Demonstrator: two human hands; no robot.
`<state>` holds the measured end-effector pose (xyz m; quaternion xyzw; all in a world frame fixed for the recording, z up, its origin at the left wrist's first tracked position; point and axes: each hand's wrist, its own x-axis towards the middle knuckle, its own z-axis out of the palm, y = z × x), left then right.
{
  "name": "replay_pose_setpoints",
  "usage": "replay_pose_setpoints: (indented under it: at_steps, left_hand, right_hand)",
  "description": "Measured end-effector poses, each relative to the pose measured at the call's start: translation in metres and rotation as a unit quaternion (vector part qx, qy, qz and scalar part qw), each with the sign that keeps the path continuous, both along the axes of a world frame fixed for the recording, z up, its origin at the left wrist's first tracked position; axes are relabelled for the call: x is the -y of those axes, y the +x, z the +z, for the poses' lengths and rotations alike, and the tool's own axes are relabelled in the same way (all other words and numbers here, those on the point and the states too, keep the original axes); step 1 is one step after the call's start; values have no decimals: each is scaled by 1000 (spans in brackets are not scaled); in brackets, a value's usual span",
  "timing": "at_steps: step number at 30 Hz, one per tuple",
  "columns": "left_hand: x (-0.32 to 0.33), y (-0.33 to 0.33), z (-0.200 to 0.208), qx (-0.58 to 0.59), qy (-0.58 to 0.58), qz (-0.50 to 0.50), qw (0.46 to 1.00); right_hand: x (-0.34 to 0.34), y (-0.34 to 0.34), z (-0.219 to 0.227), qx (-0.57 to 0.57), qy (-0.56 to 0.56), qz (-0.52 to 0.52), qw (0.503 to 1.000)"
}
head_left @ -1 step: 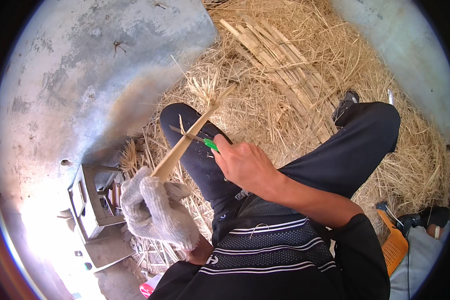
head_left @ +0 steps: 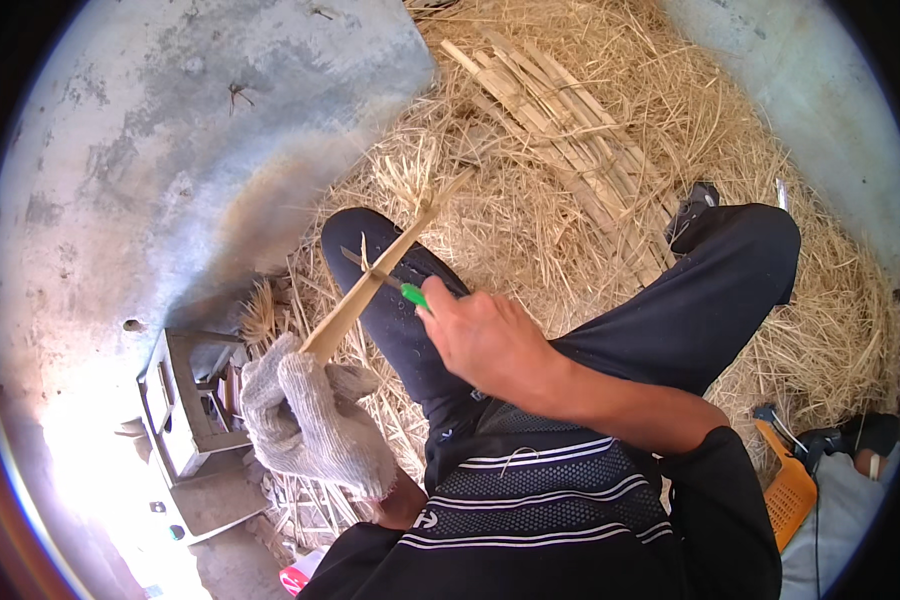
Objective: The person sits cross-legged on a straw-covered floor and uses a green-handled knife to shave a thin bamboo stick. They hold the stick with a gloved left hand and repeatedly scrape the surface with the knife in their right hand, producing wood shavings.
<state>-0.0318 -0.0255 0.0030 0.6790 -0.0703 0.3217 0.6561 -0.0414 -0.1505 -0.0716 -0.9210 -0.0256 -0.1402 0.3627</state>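
My left hand, in a grey-white knitted glove, is closed around the lower end of a flat, pale bamboo strip. The strip slants up and away to the right over my bent left leg, with a frayed tuft of fibres near its far end. In my bare right hand is a knife with a green handle. Its thin blade lies across the strip about midway, and a thin curled shaving stands up beside the blade. My right fingers hide part of the handle.
Beyond my legs, a bundle of long bamboo strips rests on heaped shavings. A worn wall stands at left, above a small wooden frame. An orange plastic seat and another person's grey-clothed leg are at lower right.
My right hand and the knife have shifted slightly toward me and left, and the blade's angle across the strip has changed a little. My left hand and the strip stay nearly still.
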Motion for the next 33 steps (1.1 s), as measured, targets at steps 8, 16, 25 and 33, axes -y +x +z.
replay_pose_setpoints:
  at_steps: [8, 16, 25, 33]
  left_hand:
    - [6, -3, -7, 46, 45, -61, 996]
    - [4, 1, 0, 23, 17, -21, 999]
    - [-7, 13, -4, 24, 57, 16, 998]
    - [-8, 9, 0, 17, 83, 12, 996]
  right_hand:
    - [51, 45, -96, -131, -9, -51, 990]
    - [25, 3, 19, -6, 151, 47, 987]
    - [11, 21, -10, -26, 45, 12, 999]
    - [20, 44, -39, -52, 4, -26, 998]
